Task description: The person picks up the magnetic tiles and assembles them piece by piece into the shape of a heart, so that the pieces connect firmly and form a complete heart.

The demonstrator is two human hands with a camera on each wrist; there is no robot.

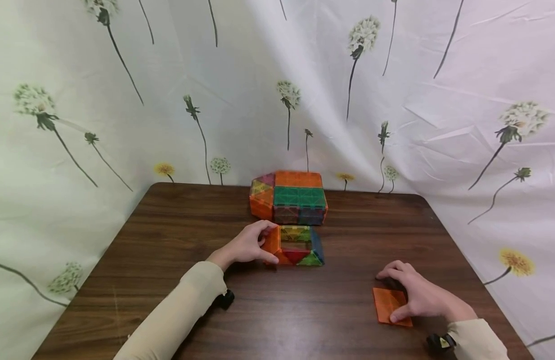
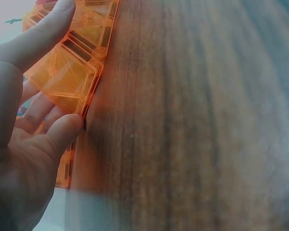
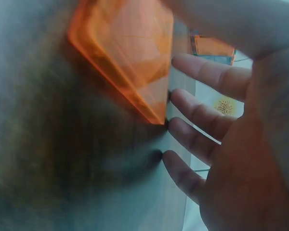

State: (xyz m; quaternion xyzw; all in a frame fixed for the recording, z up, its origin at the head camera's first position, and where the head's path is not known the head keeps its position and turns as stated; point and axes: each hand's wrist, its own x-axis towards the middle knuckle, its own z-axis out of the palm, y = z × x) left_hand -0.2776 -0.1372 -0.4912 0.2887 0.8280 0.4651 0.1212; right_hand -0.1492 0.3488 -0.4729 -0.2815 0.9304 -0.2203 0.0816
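A low, open-topped frame of translucent magnetic tiles [image 1: 297, 257], with orange, red, green, yellow and blue pieces, stands mid-table. Its orange left end sits between the thumb and fingers of my left hand [image 1: 249, 244], which holds it there. In the left wrist view, the orange tiles [image 2: 67, 77] show between thumb and fingers, some fingers partly behind them. On the right of the table lies a flat square orange tile [image 1: 386, 302]. My right hand [image 1: 423, 292] spreads over it, thumb on its near edge. The other fingertips [image 3: 176, 124] touch the table beyond the tile.
Behind the frame stands a larger closed block of magnetic tiles [image 1: 300, 196], orange and green on top. The brown wooden table [image 1: 187, 215] ends at a hanging white cloth [image 1: 250, 100] printed with dandelions.
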